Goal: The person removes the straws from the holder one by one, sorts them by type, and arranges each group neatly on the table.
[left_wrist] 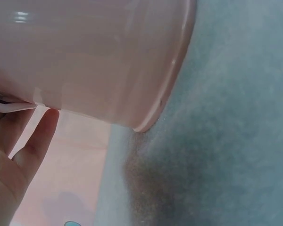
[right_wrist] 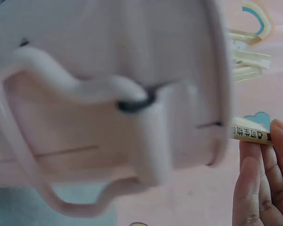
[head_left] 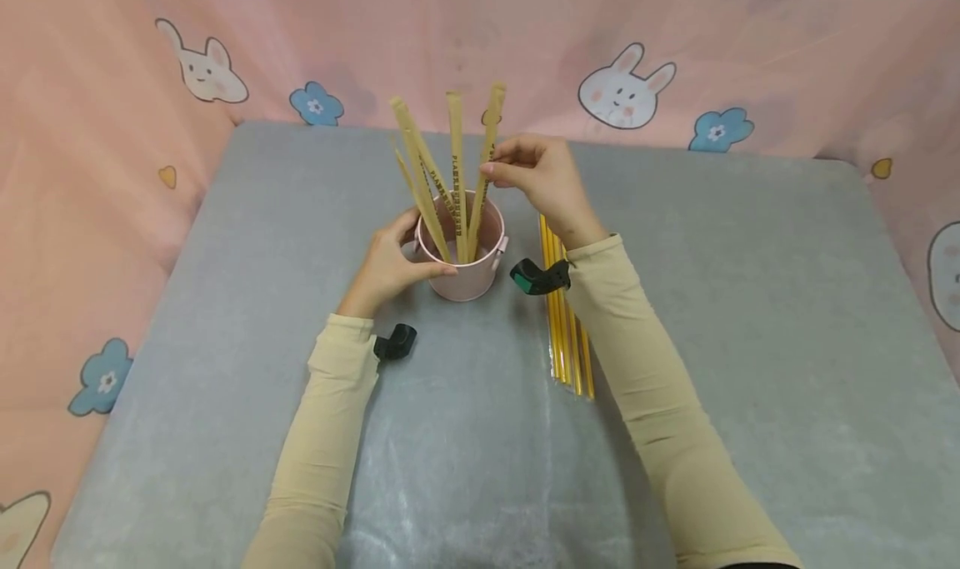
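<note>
We are steadying the small pink metal bucket with our left hand curled around it, while our right hand is pinching the rightmost paper-wrapped straw; tugging sideways is probably risking tipping.

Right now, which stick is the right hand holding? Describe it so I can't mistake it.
Find the pink bucket mid-table, steadied by the left hand. Several paper-wrapped sticks stand in it. The right hand pinches the rightmost stick, which leans right, apart from the others.

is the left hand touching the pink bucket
Touching. The head view shows the left hand wrapped round the side of the pink bucket, thumb lying on its front wall.
</note>
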A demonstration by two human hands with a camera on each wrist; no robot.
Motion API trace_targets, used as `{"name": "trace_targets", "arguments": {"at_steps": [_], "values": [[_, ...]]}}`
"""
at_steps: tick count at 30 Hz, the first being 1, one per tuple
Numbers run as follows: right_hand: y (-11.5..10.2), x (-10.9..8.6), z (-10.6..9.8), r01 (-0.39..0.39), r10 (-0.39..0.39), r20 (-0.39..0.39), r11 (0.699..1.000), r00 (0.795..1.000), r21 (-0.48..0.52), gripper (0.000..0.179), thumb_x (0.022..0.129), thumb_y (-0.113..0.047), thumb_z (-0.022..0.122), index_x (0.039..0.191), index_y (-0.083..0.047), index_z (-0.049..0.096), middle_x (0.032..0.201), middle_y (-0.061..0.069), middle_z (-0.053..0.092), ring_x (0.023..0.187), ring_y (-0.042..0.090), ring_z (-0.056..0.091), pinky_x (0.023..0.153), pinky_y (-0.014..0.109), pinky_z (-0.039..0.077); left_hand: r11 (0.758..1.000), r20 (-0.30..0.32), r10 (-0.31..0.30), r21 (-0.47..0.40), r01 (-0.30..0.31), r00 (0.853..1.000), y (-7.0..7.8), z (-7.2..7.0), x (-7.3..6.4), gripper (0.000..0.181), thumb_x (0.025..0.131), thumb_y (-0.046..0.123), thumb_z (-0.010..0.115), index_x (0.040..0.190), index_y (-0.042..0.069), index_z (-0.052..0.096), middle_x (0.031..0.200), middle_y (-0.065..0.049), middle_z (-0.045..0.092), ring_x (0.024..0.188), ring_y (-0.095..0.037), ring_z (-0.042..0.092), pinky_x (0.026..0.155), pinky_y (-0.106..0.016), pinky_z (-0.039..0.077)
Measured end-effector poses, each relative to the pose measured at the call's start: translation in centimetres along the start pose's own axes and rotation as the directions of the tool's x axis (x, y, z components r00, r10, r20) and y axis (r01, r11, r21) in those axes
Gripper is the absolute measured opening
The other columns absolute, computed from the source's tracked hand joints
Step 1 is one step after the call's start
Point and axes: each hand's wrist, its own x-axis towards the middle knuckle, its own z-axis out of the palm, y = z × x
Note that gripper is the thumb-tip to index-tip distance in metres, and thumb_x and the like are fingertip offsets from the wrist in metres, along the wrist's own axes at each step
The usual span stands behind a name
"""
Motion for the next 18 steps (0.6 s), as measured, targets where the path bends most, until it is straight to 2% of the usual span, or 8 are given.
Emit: {"name": "trace_targets", "arguments": {"at_steps": [7, 13, 18], "values": [[-1.3, -0.4, -0.9, 0.080, -0.079, -0.032, 0.996, 0.996, 0.037, 0.004, 0.082, 0.008, 0.068, 0.085, 0.005, 0.068, 0.079, 0.005, 0.068, 0.077, 0.018, 0.066, 0.075, 0.030, 0.055, 1.000, -0.004, -0.005, 0.001, 0.005, 1.000, 0.1, 0.0, 0.2, 0.083, 0.065, 0.007, 0.087, 0.138, 0.003, 0.046, 0.126, -0.014, 0.058, 0.118, -0.024, 0.051, 0.103, -0.037, 0.037], [-2.8, -1.0, -1.8, 0.112, -0.107, -0.091, 0.992, 0.990, 0.059, 0.005, 0.079, 0.008, 0.070, 0.083, 0.004, 0.069, 0.078, 0.005, 0.067, 0.077, 0.020, 0.064, 0.072, 0.027, 0.055, 1.000, -0.008, -0.011, 0.008, 0.011, 1.000, 0.1, 0.1, 0.2, 0.086, 0.065, 0.006, 0.086, 0.139, 0.002, 0.044, 0.130, -0.015, 0.055, 0.122, -0.024, 0.049, 0.105, -0.036, 0.036], [-3.7, -1.6, -2.5, 0.143, -0.132, -0.120, 0.985, 0.984, 0.091, 0.009, 0.078, 0.009, 0.070, 0.081, 0.000, 0.071, 0.078, 0.006, 0.068, 0.074, 0.020, 0.064, 0.071, 0.027, 0.055, 1.000, -0.004, -0.018, 0.003, 0.018, 1.000, 0.2, 0.1, 0.0, 0.086, 0.064, 0.005, 0.086, 0.139, 0.002, 0.044, 0.129, -0.015, 0.056, 0.118, -0.026, 0.051, 0.104, -0.036, 0.037]]}}
